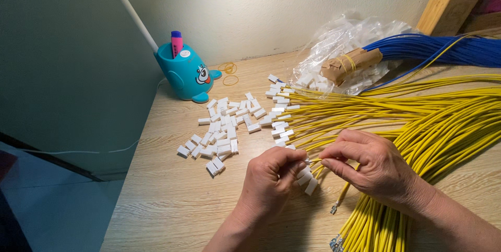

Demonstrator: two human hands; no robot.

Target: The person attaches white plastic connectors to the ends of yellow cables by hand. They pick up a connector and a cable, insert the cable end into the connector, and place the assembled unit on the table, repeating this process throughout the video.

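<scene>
My left hand (271, 179) pinches a small white plastic connector between thumb and fingertips at the front of the wooden table (172, 205). Close to its right, my right hand (373, 166) pinches the end of a yellow wire (342, 194) and holds its tip against that connector. A wide bundle of yellow wires (443, 121) sweeps in from the right and passes under my right hand. Some of these wires end in white connectors (279, 124). A loose pile of white connectors (224, 129) lies to the left of my hands.
A teal whale-shaped holder (185, 74) with a pink marker stands at the back left, rubber bands (228, 73) beside it. A clear plastic bag (344, 48) with a brown paper roll, blue wires (443, 48) and a wooden pen holder (449, 9) are at the back right.
</scene>
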